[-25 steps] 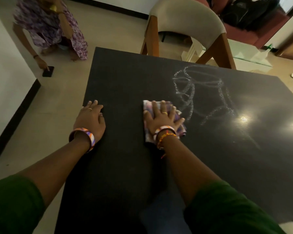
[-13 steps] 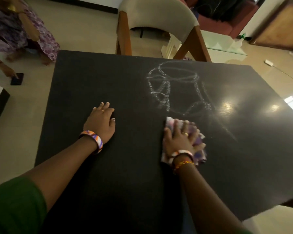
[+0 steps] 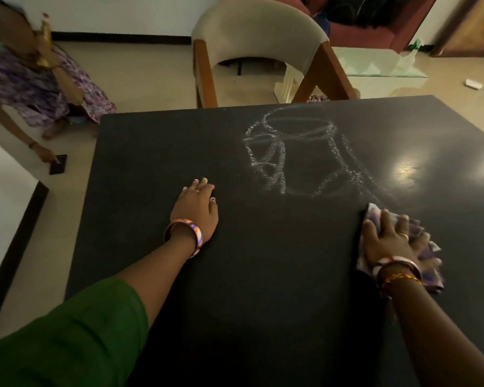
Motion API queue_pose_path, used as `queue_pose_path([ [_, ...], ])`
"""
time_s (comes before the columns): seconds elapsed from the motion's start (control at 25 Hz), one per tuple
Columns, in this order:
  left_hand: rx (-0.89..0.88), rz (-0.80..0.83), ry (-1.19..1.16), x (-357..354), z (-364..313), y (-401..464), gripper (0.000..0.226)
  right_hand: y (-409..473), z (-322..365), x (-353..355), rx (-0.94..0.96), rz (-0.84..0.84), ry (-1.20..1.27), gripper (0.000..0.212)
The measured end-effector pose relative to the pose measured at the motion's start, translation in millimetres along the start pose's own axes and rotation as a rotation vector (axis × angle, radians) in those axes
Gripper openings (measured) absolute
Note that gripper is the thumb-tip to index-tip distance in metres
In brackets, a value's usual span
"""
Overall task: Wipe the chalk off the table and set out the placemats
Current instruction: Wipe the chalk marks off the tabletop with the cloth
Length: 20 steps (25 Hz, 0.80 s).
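White chalk scribbles (image 3: 299,155) cover the far middle of the black table (image 3: 157,152). My right hand (image 3: 386,241) presses flat on a purple and white patterned cloth (image 3: 422,247) at the table's right side, just below and right of the chalk. My left hand (image 3: 197,205) rests flat on the bare tabletop to the left of the chalk, fingers straight. No placemats are in view.
A beige chair with wooden legs (image 3: 260,46) stands at the table's far edge. A person in a purple patterned dress (image 3: 39,79) crouches on the floor at the left, touching a phone (image 3: 58,164). A glass side table (image 3: 380,68) and red sofa (image 3: 375,26) stand behind.
My right hand has slid the cloth to the right, past the lower part of the chalk. The lowest chalk strokes look fainter. My left hand has stayed flat on the table.
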<state>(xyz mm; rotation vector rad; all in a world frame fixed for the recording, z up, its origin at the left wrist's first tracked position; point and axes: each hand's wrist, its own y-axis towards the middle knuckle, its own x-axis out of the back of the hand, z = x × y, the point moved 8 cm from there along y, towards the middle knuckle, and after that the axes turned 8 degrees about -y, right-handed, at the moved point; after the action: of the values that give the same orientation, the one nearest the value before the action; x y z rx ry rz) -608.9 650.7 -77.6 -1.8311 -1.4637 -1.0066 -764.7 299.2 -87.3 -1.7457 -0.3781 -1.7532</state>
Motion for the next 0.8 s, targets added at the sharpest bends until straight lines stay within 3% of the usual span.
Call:
queue_pose_path([
  [0.12,0.008,-0.015,0.028,-1,-1,-1,0.043,-25,58,-12,0.118,-0.023,-0.011,0.059],
  [0.28,0.005,-0.018,0.032,1,-2,-1,0.043,-100,182,-44,0.57,-0.025,-0.102,0.058],
  [0.36,0.001,-0.006,0.03,1,-3,-2,0.043,-106,200,-47,0.667,-0.011,-0.133,0.059],
  [0.44,-0.001,0.007,0.017,0,-1,-4,0.043,-75,174,-38,0.581,-0.036,-0.108,0.059],
  [0.64,0.011,-0.018,0.028,0,-1,-1,0.042,-2,38,-6,0.107,-0.026,-0.007,0.061],
  [0.72,0.014,-0.027,0.05,-1,-2,0,0.042,-4,30,-6,0.023,-0.016,-0.014,0.06],
  [0.8,0.012,-0.029,0.058,-2,-2,1,0.041,-19,66,-13,0.089,-0.035,-0.036,0.06],
])
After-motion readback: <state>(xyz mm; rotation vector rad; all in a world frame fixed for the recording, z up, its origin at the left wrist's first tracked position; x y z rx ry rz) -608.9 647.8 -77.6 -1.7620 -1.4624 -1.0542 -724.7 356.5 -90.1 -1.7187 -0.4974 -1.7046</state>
